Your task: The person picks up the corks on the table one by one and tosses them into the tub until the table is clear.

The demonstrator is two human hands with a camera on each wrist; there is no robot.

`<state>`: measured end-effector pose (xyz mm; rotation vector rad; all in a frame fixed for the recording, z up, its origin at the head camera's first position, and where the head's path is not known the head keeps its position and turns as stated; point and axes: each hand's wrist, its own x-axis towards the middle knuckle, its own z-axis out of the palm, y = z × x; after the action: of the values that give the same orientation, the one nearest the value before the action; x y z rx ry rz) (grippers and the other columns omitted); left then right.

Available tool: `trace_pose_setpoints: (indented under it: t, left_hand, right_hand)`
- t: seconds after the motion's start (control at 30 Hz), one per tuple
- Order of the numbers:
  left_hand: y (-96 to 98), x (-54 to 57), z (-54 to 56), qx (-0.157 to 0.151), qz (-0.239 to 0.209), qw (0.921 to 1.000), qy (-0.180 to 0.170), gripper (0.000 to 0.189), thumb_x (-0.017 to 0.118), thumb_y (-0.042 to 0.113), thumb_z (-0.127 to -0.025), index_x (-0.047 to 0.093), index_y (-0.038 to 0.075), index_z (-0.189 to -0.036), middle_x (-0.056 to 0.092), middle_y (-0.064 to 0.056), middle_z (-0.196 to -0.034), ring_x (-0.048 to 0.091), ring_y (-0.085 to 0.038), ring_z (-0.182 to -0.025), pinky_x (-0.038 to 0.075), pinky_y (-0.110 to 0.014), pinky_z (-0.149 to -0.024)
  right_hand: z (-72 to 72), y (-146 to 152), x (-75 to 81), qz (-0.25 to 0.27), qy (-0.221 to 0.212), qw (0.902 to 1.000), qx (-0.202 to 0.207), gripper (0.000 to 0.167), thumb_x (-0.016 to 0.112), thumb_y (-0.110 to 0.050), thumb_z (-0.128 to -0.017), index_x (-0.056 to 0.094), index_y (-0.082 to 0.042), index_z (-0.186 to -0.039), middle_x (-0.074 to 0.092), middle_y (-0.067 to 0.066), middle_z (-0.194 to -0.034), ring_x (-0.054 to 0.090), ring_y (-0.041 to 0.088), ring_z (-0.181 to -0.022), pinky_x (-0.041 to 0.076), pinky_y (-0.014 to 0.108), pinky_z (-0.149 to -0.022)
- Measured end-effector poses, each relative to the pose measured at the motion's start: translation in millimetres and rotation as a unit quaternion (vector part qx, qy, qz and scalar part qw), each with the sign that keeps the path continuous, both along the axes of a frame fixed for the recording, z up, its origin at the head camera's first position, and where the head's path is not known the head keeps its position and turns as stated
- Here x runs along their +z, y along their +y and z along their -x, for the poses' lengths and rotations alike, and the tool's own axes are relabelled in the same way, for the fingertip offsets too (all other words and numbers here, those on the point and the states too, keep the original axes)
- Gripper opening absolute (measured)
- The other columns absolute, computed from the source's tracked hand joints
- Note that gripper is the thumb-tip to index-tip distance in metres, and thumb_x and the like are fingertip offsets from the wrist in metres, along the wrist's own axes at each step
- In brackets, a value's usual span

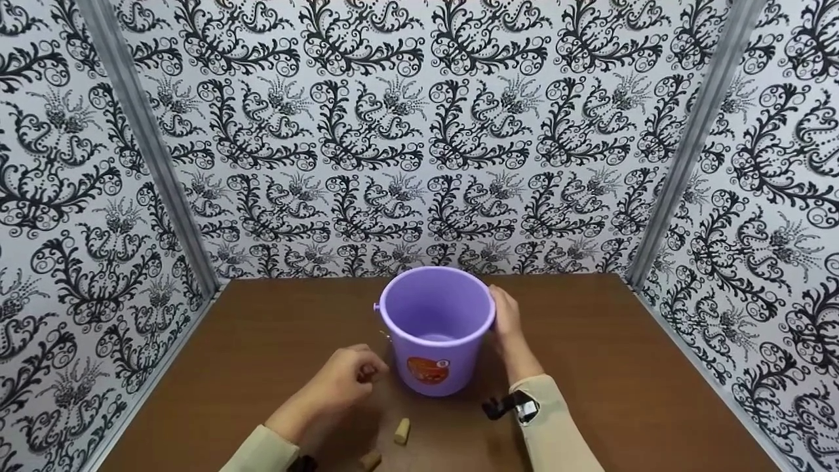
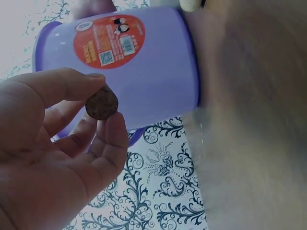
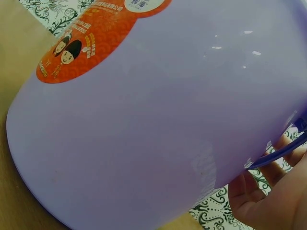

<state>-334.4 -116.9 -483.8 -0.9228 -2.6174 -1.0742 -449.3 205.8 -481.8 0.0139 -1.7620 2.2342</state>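
A purple bucket (image 1: 436, 367) with an orange label stands upright on the table, its open top facing up. To its front left is my left hand (image 1: 347, 377). In the left wrist view, that hand pinches a brown cork (image 2: 101, 103) between thumb and fingertips, its round end toward the camera; in the head view the fingers hide it. My right hand (image 1: 506, 314) grips the bucket's right side near the rim. The right wrist view has its fingers (image 3: 247, 191) curled at the purple rim or handle; which one is hard to tell.
Two corks lie on the brown table (image 1: 275, 341) in front of the bucket: a pale one (image 1: 402, 431) and a browner one (image 1: 371, 461) at the bottom frame edge. Patterned walls (image 1: 406, 131) enclose the table at the back and both sides.
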Motion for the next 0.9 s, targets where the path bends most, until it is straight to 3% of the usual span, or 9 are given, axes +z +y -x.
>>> trace_pose_setpoints:
  t: [0.17,0.47,0.9]
  left_hand:
    - [-6.3,6.0,2.2,0.005,-0.008,0.9999,0.009,0.041,0.063,-0.014,-0.073,0.080,0.013,-0.098,0.066,0.001,-0.089,0.059,-0.009,-0.082,0.057,-0.025,-0.070]
    - [-9.4,22.7,4.6,0.017,-0.035,0.9985,0.038,0.037,0.065,-0.016,-0.072,0.079,0.003,-0.100,0.067,-0.001,-0.092,0.059,-0.006,-0.082,0.058,-0.024,-0.071]
    - [-15.0,44.2,7.0,0.057,-0.058,0.9950,0.058,0.040,0.066,-0.017,-0.074,0.080,0.011,-0.099,0.065,0.002,-0.090,0.060,-0.012,-0.084,0.062,-0.032,-0.075]
  right_hand:
    - [-3.1,2,5.4,0.000,-0.005,1.0000,0.005,0.030,0.051,-0.012,-0.107,0.072,0.005,-0.095,0.070,0.002,-0.084,0.062,0.017,-0.083,0.053,0.031,-0.081]
    - [-30.2,-2,26.9,-0.001,-0.004,0.9999,0.013,0.031,0.051,-0.011,-0.106,0.068,0.015,-0.103,0.071,0.008,-0.087,0.063,0.022,-0.085,0.055,0.034,-0.083]
    - [-28.9,-2,26.9,-0.007,0.004,0.9996,0.025,0.033,0.049,-0.011,-0.107,0.067,0.016,-0.103,0.071,0.009,-0.086,0.064,0.022,-0.084,0.055,0.034,-0.081]
